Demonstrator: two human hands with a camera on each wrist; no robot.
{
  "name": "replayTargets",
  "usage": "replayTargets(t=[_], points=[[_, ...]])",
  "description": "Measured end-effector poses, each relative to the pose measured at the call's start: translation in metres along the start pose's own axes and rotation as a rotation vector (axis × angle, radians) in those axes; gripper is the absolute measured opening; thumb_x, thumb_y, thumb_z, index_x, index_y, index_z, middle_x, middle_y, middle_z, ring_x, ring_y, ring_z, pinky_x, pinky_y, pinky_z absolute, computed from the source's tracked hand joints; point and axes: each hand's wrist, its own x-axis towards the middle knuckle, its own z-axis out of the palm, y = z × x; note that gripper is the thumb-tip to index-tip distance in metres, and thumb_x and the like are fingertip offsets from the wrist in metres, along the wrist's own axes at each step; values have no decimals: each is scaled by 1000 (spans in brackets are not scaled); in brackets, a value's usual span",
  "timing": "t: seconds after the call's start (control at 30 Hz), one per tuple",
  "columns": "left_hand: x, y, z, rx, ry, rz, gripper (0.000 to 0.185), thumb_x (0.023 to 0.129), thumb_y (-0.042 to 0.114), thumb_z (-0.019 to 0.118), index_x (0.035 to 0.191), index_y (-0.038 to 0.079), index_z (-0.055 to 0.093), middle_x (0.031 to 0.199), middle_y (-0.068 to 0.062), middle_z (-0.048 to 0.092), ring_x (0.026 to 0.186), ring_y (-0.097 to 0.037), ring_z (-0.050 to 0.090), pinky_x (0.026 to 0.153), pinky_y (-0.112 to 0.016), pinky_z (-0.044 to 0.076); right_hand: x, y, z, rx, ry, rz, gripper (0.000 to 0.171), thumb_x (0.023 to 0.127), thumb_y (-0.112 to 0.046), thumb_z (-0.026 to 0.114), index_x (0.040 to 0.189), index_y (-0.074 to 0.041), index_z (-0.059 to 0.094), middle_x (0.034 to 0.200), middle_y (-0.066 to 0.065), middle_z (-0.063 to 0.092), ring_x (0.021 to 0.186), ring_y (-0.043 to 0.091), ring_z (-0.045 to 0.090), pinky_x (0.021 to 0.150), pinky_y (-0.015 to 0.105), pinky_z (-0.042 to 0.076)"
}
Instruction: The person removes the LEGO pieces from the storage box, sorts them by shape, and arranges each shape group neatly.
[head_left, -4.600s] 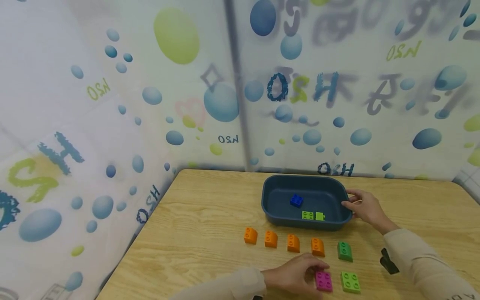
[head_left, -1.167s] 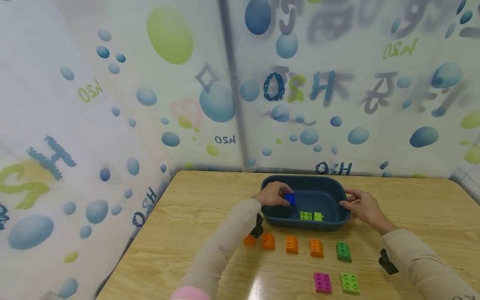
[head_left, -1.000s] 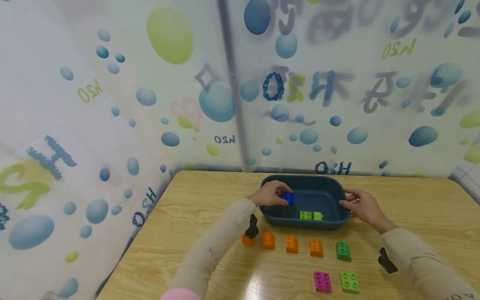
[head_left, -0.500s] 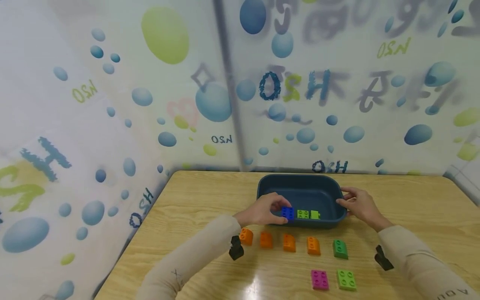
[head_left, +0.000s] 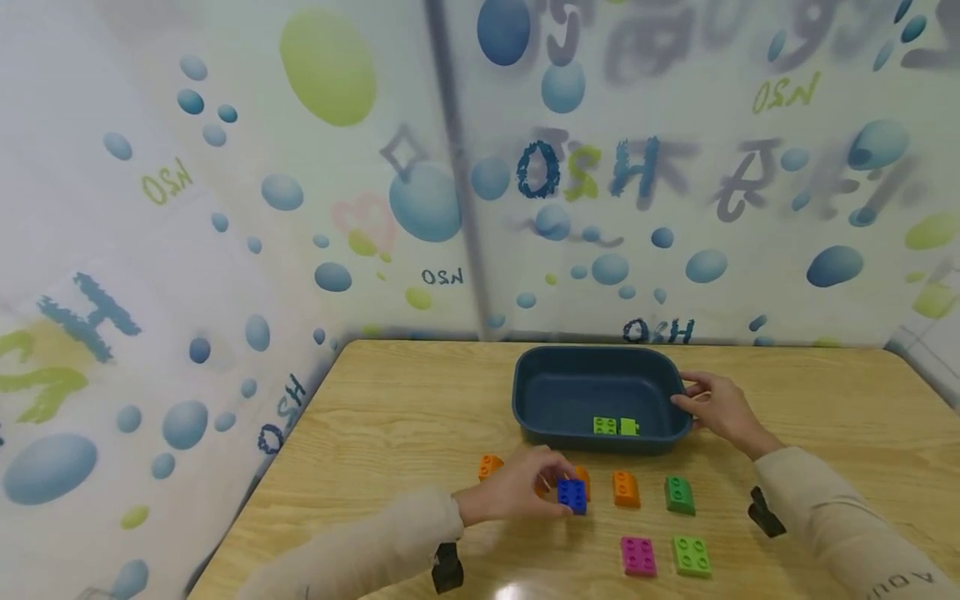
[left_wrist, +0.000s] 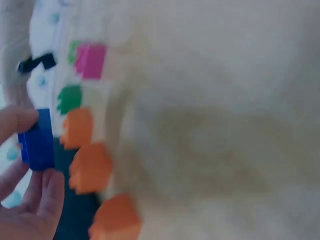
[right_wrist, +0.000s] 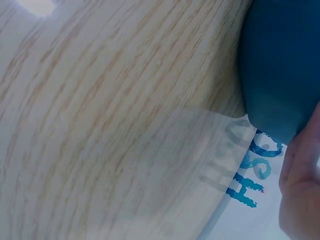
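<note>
Between the thumb and fingers of my left hand [head_left: 517, 487] is a blue toy building brick [head_left: 572, 497], held in front of the bin, above the row of orange bricks. The left wrist view shows the same blue brick [left_wrist: 39, 142] pinched from both sides. My right hand [head_left: 723, 410] grips the right rim of the dark blue bin [head_left: 600, 442], thumb inside and fingers outside. Inside the bin lie two lime green bricks, one [head_left: 604, 426] with its studs up, the other [head_left: 628, 427] on its side.
An orange brick [head_left: 626, 489] and a green brick [head_left: 679, 495] stand in the row before the bin; other orange ones are partly behind my left hand. Nearer are a magenta brick [head_left: 638, 556] and a lime brick [head_left: 692, 556]. A printed curtain [head_left: 600, 208] hangs behind the table.
My left hand left the magenta brick, reached into the bin, took hold of the blue brick and lifted it out toward the near side. My right hand stays on the rim.
</note>
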Motion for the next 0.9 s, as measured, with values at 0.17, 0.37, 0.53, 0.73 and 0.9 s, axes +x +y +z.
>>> replayTargets(t=[0.17, 0.37, 0.53, 0.73, 0.9], points=[[-12, -1, 23, 86, -19, -9, 31, 74, 20, 72, 102, 11, 60, 87, 9, 51, 77, 1, 48, 66, -12, 41, 2, 0, -1, -12, 0, -2, 53, 86, -11, 57, 128, 13, 34, 98, 26, 50, 69, 21, 58, 54, 34, 51], [-17, -5, 43, 143, -89, 11, 31, 76, 23, 70, 104, 14, 58, 90, 13, 49, 78, 3, 43, 67, -10, 37, 3, 3, -1, -18, -3, 0, 53, 86, -11, 57, 127, 13, 34, 99, 27, 50, 71, 21, 59, 55, 34, 51], [-14, -5, 47, 164, -105, 31, 32, 76, 25, 70, 104, 15, 58, 92, 14, 51, 81, 4, 44, 69, -10, 38, 3, 3, 0, -22, 0, 1, 53, 86, -10, 57, 127, 14, 35, 98, 26, 51, 72, 22, 59, 55, 33, 51], [-10, -6, 49, 166, -117, 34, 33, 75, 24, 71, 104, 15, 57, 93, 14, 51, 83, 4, 45, 71, -10, 37, 3, 4, 0, -25, 7, -3, 53, 86, -11, 57, 127, 13, 35, 98, 26, 50, 71, 21, 59, 54, 32, 51], [-11, -8, 52, 154, -108, 21, 35, 74, 24, 72, 104, 15, 57, 92, 14, 50, 83, 4, 44, 71, -11, 38, 3, 5, 0, -22, 7, -2, 53, 86, -11, 57, 127, 13, 35, 98, 26, 50, 70, 20, 58, 54, 33, 51]])
